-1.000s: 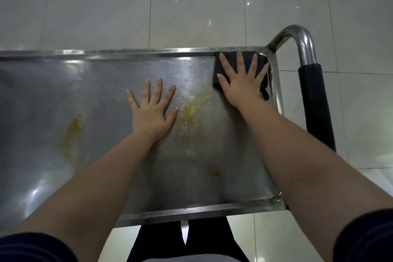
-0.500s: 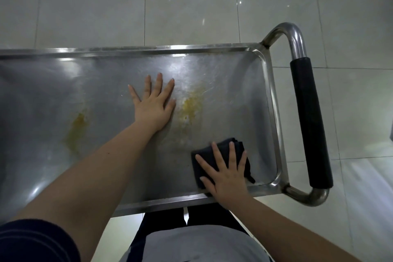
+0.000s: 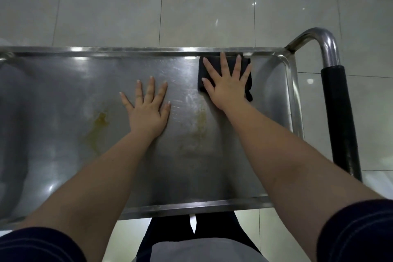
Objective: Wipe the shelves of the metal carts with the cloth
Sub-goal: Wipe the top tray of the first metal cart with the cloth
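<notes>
The cart's top shelf (image 3: 63, 83) is a shallow tray of brushed steel with a raised rim and rounded corners, finely scratched and marked by 2 yellowish stains (image 3: 97, 125). At its right end a bent chrome tube carries a black padded handle (image 3: 338, 117). The cloth (image 3: 244, 64) is dark, folded and roughly square, lying against the far rim right of centre. The right hand (image 3: 227, 89) lies flat on it, fingers spread wide, pressing rather than gripping. The left hand (image 3: 146, 110) is also flat and splayed on bare steel at the centre. Both forearms reach out nearly straight. The shelf's left end is cut off, and most of the cloth is hidden under the palm.
</notes>
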The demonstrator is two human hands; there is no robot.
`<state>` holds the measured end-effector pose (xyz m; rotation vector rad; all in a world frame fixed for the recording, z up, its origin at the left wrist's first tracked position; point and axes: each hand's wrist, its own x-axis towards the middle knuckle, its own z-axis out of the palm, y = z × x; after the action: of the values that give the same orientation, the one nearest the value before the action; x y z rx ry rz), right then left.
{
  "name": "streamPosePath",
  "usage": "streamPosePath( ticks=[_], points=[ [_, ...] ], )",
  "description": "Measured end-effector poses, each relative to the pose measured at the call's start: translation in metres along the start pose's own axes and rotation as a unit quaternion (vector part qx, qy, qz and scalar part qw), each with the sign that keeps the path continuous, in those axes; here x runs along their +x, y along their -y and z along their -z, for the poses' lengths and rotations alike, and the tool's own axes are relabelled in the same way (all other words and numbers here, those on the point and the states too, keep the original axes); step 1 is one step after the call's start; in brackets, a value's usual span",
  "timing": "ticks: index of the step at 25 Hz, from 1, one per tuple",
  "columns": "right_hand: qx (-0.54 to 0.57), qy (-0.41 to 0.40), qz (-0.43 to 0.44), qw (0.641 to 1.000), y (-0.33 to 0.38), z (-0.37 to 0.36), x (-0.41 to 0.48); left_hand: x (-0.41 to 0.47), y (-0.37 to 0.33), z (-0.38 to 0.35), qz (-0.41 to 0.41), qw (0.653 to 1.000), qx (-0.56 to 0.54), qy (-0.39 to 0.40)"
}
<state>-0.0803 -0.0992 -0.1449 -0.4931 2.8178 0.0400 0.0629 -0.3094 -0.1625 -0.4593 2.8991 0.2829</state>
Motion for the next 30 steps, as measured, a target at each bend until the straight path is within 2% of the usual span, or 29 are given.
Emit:
streamPosePath(
  ticks=[3,6,8,10,13,16,19,21,23,24,27,29,30],
  points=[
    [0.016,-0.009,0.051,0.999,-0.002,-0.013,-0.06,0.0,-0.001,0.002,0.005,1.0,0.011,0.015],
    [0.034,-0.001,0.1,0.994,-0.005,-0.036,-0.163,0.001,-0.002,0.005,0.006,0.999,0.012,0.03],
    [0.034,0.025,0.126,0.991,-0.002,-0.052,-0.233,0.001,-0.001,0.005,0.002,0.999,0.008,0.031],
    [0.013,0.041,0.14,0.989,-0.001,-0.058,-0.265,0.0,-0.002,0.006,-0.001,1.0,0.005,0.029],
    [0.025,0.013,0.139,0.99,0.003,-0.043,-0.205,-0.001,-0.001,0.006,-0.008,1.0,-0.006,0.027],
    [0.016,-0.011,0.092,0.996,0.009,-0.013,-0.075,-0.002,0.0,0.006,-0.011,1.0,-0.012,0.018],
    [-0.006,0.012,0.037,0.999,0.03,0.007,0.011,-0.001,-0.001,0.003,-0.005,1.0,-0.003,0.014],
    [-0.017,0.022,0.044,0.999,0.038,0.01,0.021,-0.001,-0.001,0.004,-0.001,1.0,0.001,0.015],
    [-0.025,0.018,0.06,0.998,0.014,0.009,0.015,-0.001,0.0,0.004,-0.002,1.0,-0.002,0.016],
    [-0.022,0.009,0.039,0.999,-0.011,0.009,0.01,-0.001,0.0,0.004,-0.002,1.0,-0.002,0.015],
    [0.011,0.0,-0.117,0.993,-0.103,0.013,-0.004,-0.001,-0.001,0.002,-0.003,1.0,-0.004,0.012],
    [0.01,0.01,-0.181,0.983,-0.111,0.017,-0.008,0.0,-0.001,0.002,-0.002,1.0,-0.005,0.012],
    [0.014,0.017,-0.179,0.984,-0.089,0.018,-0.003,0.001,-0.001,0.002,-0.001,1.0,-0.005,0.012]
  ],
)
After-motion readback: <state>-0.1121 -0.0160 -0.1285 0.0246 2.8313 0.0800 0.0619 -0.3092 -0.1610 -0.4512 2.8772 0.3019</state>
